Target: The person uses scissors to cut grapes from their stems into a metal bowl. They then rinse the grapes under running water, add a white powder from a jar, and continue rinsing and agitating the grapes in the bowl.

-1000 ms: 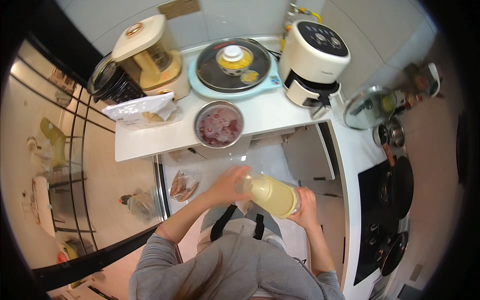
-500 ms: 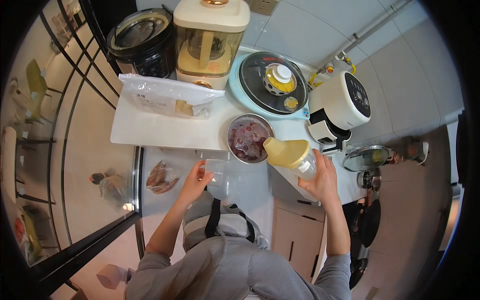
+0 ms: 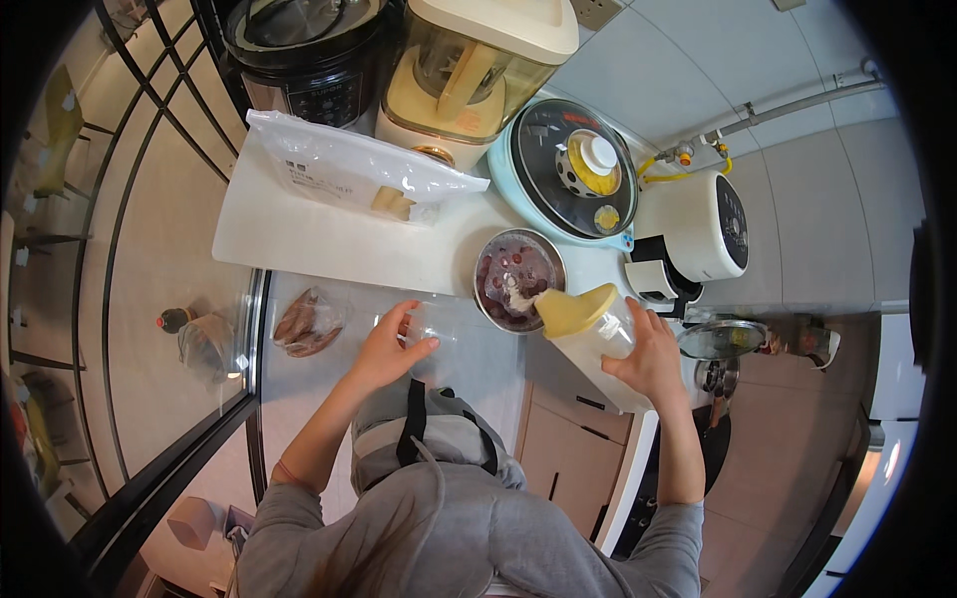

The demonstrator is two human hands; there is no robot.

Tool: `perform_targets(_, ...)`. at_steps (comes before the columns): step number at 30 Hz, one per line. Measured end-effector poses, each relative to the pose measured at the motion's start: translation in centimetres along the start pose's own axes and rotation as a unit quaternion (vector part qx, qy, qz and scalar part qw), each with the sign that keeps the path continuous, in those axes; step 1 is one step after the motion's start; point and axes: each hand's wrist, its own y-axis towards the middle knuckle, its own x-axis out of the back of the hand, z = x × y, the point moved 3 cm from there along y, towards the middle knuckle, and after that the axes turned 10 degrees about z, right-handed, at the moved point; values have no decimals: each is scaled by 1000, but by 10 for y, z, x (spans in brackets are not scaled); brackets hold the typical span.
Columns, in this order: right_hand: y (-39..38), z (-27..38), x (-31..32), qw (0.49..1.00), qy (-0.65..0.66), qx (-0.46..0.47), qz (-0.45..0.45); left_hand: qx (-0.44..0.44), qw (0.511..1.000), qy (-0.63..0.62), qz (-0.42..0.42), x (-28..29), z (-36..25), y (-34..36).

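Observation:
My right hand is wrapped round a clear container with a yellow spouted lid. It is tilted to the left, its spout over the right rim of a metal bowl. White powder falls from the spout into the bowl. Dark red, round fruit, which look like grapes, lie in cloudy liquid there. Left of the bowl, my left hand pinches a clear plastic cup or cap between thumb and fingers, in front of the counter edge.
Behind the bowl, a white pouch stands on the white counter. Farther back are a black cooker, a cream-coloured appliance and a lidded pan on a light blue hob. A white air fryer stands right.
White powder has begun falling from the spout into the bowl. The container stays tilted in my right hand. The view has shifted, and my left hand has turned its clear cup or cap.

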Motion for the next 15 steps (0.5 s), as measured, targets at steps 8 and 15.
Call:
perform_targets(8,-1,-21,-7,998,23,-59,-30,8,1000,-11,18,2,4,2)
perform_targets(15,-20,-25,-15,996,51,-48,-55,-4,998,36,46,-15,-7,6)
